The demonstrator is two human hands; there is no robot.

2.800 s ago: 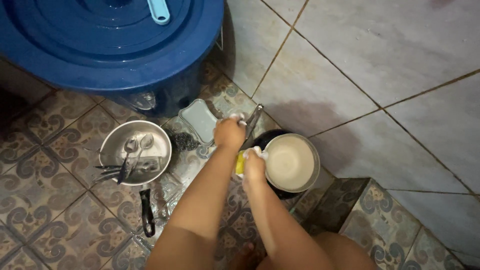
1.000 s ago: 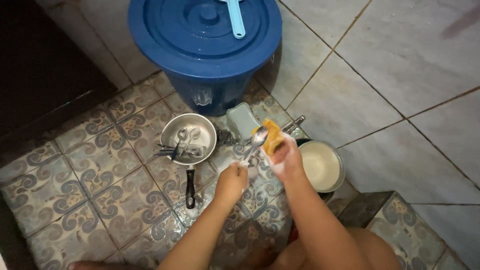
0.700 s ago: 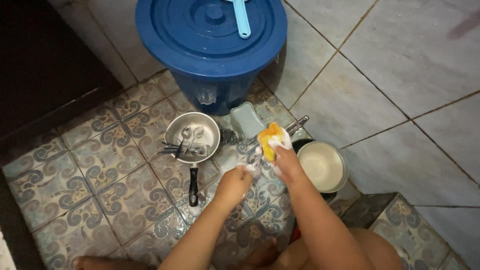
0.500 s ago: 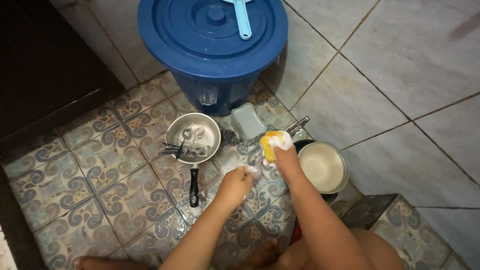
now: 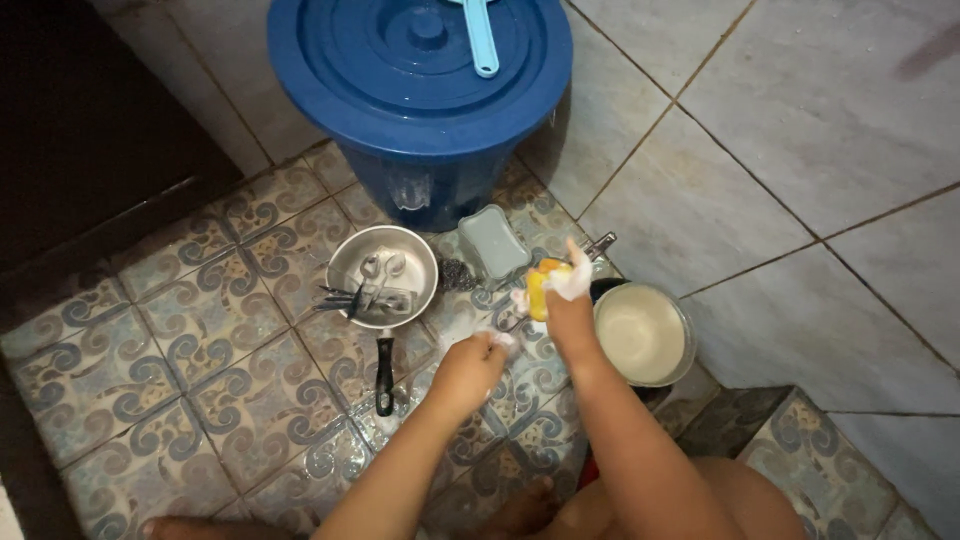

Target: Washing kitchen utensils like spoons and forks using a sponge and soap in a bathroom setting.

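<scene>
Soapy conditions noted. Right hand (image 5: 568, 312) has its fingers closed around a yellow sponge (image 5: 541, 286), soft and slick with foam. Left hand (image 5: 470, 362) pinches a spoon (image 5: 512, 322) by its handle; wet metal, rigid, likely slippery, best gripped mid-handle. Adjacent: white bowl (image 5: 642, 333), steel pan (image 5: 382, 276) holding cutlery, blue bucket (image 5: 420, 90), soap dish (image 5: 492, 243) crowding the reach.
</scene>
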